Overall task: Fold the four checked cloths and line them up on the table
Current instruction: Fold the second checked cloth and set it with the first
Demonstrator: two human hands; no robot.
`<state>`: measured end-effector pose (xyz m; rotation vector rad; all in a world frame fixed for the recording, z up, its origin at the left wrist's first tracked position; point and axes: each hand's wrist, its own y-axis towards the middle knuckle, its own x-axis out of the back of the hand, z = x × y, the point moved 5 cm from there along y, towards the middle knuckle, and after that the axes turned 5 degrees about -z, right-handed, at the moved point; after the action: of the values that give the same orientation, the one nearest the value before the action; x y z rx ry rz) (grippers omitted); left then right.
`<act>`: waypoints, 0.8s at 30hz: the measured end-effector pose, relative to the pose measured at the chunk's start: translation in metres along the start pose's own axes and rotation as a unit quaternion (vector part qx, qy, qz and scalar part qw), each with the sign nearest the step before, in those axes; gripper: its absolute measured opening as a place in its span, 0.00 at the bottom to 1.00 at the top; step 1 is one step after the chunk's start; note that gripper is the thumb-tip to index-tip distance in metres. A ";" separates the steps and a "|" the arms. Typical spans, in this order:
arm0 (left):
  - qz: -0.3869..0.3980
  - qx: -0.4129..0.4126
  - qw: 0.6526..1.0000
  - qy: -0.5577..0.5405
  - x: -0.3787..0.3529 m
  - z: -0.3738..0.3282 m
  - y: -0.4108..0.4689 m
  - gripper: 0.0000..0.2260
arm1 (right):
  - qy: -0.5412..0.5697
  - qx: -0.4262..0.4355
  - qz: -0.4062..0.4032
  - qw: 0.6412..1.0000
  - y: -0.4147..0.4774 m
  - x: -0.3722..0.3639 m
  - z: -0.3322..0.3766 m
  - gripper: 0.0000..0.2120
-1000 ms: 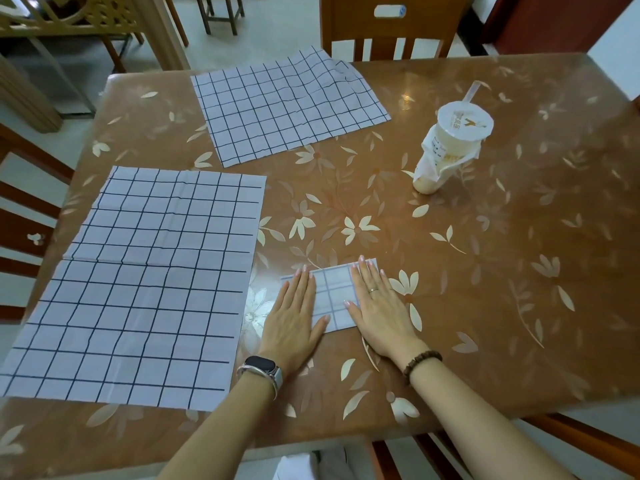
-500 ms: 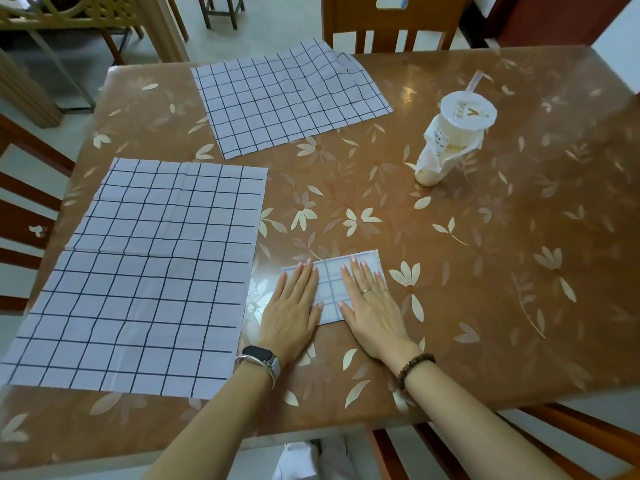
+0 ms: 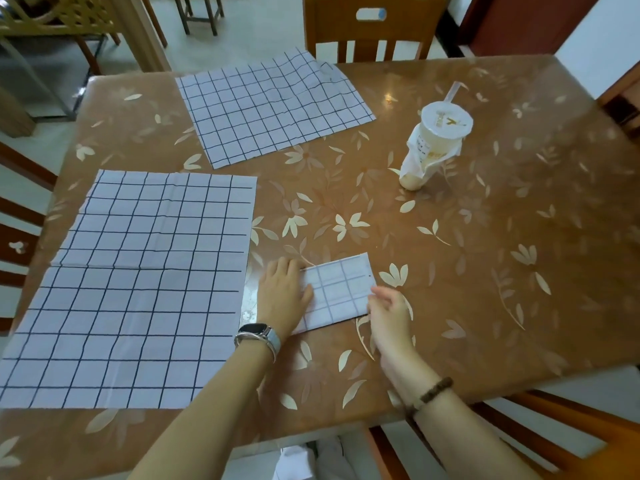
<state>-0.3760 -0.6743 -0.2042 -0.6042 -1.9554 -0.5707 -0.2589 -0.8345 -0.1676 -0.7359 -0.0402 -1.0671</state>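
Pinning the folded cloth [image 3: 341, 294] just beside the big unfolded cloth [image 3: 138, 289], left hand [image 3: 282, 294] lies flat — right hand [image 3: 389, 311] fingers curl at its edge; soft, light, best pinched at corners.

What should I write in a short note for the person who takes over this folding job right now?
Left hand: flat on the left end of the folded cloth.
Right hand: pinching that cloth's right edge.
Done: one cloth folded small, near the front of the table.
Left: the near cloth and the far cloth lie flat, unfolded. A fourth is not in view. Nothing is lined up yet.
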 end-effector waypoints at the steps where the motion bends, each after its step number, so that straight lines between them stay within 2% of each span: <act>1: 0.004 0.005 1.000 0.003 0.000 0.001 0.003 0.12 | 0.090 -0.099 0.011 0.991 -0.004 0.000 -0.007 0.12; 3: 0.017 0.011 1.000 0.007 -0.002 0.004 0.010 0.10 | 0.200 -0.212 0.023 0.956 -0.010 -0.002 -0.017 0.07; 5: 0.031 0.012 0.999 0.003 -0.002 0.005 0.016 0.10 | 0.228 -0.245 0.023 0.942 -0.013 -0.004 -0.023 0.05; 10: 0.069 0.041 0.997 -0.018 0.000 0.005 0.024 0.11 | 0.223 -0.258 0.029 0.940 -0.015 -0.011 -0.027 0.09; 15: 0.094 0.053 0.994 -0.007 -0.001 0.005 0.027 0.10 | 0.230 -0.271 0.012 0.935 -0.015 -0.016 -0.027 0.03; 21: 0.115 0.058 0.992 0.009 -0.001 0.004 0.031 0.10 | 0.253 -0.282 0.014 0.926 -0.016 -0.020 -0.026 0.03; 24: 0.123 0.054 0.990 0.032 -0.003 0.005 0.031 0.10 | 0.231 -0.267 0.021 0.935 -0.017 -0.023 -0.026 0.02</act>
<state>-0.3589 -0.6479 -0.2044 -0.7367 -1.8050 -0.3233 -0.2919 -0.8360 -0.1868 -0.9449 0.6915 -1.1998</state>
